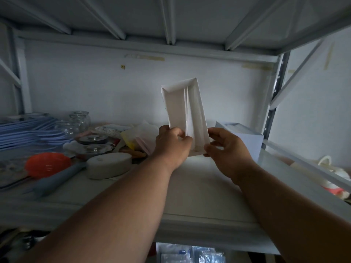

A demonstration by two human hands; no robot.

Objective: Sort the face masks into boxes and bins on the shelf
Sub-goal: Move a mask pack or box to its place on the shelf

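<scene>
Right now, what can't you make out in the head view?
- White box: lower end hidden by the left hand and right hand gripping it; contents unreadable.
- Second white box: its left part sits behind the right hand.
- Clutter at left around the orange bowl: dim, blurred.
- Blue packets on the lower shelf: cut by the bottom edge.

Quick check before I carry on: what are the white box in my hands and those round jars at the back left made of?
The white box, gripped at its lower end by the left hand and right hand, looks like thin matte cardboard: sharp creases and folded flaps show inside. The round jars look like clear glass, see-through with bright glints on their rims, though clear plastic cannot be ruled out.
</scene>
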